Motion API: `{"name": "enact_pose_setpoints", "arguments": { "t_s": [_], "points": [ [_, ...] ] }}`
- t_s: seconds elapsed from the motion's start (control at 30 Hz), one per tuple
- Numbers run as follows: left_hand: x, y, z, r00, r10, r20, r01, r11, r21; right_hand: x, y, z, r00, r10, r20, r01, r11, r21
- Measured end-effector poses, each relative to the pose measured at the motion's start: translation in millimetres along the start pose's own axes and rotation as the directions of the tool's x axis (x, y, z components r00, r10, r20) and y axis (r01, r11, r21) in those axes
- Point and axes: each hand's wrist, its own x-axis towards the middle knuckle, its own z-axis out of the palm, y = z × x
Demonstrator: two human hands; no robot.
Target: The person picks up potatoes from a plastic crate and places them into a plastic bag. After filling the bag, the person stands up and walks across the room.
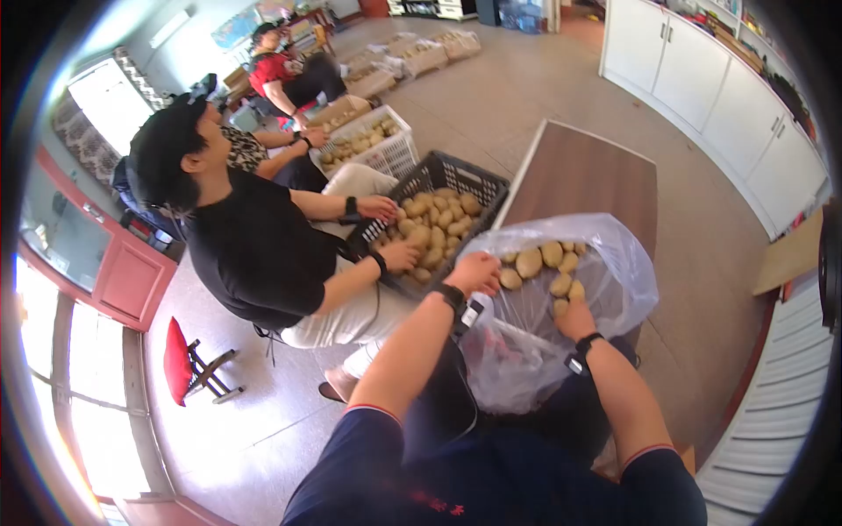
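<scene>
A clear plastic bag lies spread open in front of me, with several potatoes inside. My left hand is at the bag's left rim, its fingers curled on the plastic. Inside the bag, my right hand reaches down with its fingers closed around a potato; part of that potato is hidden by the fingers. Just left of the bag stands a black crate full of potatoes.
A co-worker in black has both hands over the black crate. Behind it stand a white crate of potatoes and a brown table. Another person sits farther back near filled boxes. A red stool is at lower left.
</scene>
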Motion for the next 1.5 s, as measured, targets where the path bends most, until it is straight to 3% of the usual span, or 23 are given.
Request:
{"name": "enact_pose_setpoints", "arguments": {
  "t_s": [0.17, 0.37, 0.4, 0.43, 0.5, 0.53, 0.67, 0.73, 0.8, 0.93, 1.13, 1.2, 1.23, 1.3, 1.33, 1.5],
  "points": [
    [0, -1, 3, 0.999, -0.007, -0.033, 0.008, 0.999, 0.045, -2, -11, -17, 0.999, -0.035, -0.010, 0.036, 0.996, 0.083],
    [-10, 8, 16, 0.999, -0.028, -0.025, 0.030, 0.996, 0.082, -10, -25, -15, 0.974, -0.212, -0.083, 0.227, 0.930, 0.289],
    [-11, 9, 19, 0.999, -0.039, -0.009, 0.039, 0.994, 0.104, -14, -31, -11, 0.992, -0.112, 0.061, 0.070, 0.879, 0.472],
    [-11, 8, 21, 0.999, -0.050, 0.007, 0.049, 0.991, 0.127, -22, -45, -15, 0.992, -0.117, 0.057, 0.075, 0.876, 0.477],
    [-10, 4, 25, 0.998, -0.063, 0.029, 0.058, 0.989, 0.138, -40, -68, -23, 0.951, -0.126, 0.283, -0.143, 0.630, 0.763],
    [-9, 3, 27, 0.997, -0.063, 0.054, 0.053, 0.983, 0.174, -44, -74, -19, 0.944, -0.137, 0.299, -0.172, 0.570, 0.803],
    [-14, 3, 31, 0.991, -0.067, 0.114, 0.039, 0.971, 0.234, -51, -96, -30, 0.908, -0.171, 0.382, -0.264, 0.475, 0.840],
    [-20, 7, 33, 0.985, -0.082, 0.151, 0.047, 0.975, 0.219, -53, -104, -34, 0.895, -0.140, 0.424, -0.358, 0.342, 0.869],
    [-22, 7, 36, 0.982, -0.105, 0.157, 0.084, 0.987, 0.139, -52, -107, -33, 0.908, -0.172, 0.381, -0.315, 0.319, 0.894],
    [-17, 9, 32, 0.971, -0.114, 0.209, 0.080, 0.983, 0.165, -48, -108, -29, 0.925, -0.256, 0.281, -0.208, 0.278, 0.938],
    [-5, 12, 16, 0.978, -0.059, 0.200, 0.071, 0.996, -0.055, -48, -110, -30, 0.943, -0.140, 0.302, -0.252, 0.290, 0.923],
    [1, 10, 7, 0.992, -0.039, 0.119, 0.069, 0.964, -0.258, -44, -102, -22, 0.948, -0.133, 0.289, -0.233, 0.327, 0.916],
    [0, 9, 2, 0.992, -0.043, 0.119, 0.072, 0.963, -0.258, -43, -96, -19, 0.954, -0.127, 0.272, -0.211, 0.364, 0.907],
    [-3, 8, -11, 0.997, 0.081, -0.019, -0.083, 0.952, -0.295, -42, -86, -13, 0.949, -0.108, 0.295, -0.240, 0.360, 0.902],
    [6, 5, -20, 0.998, 0.000, -0.065, -0.025, 0.921, -0.388, -42, -81, -11, 0.944, -0.089, 0.317, -0.267, 0.356, 0.895],
    [12, -3, -56, 0.980, -0.084, -0.179, -0.016, 0.870, -0.493, -43, -51, 4, 0.939, -0.036, 0.343, -0.311, 0.345, 0.886]
  ]
}}
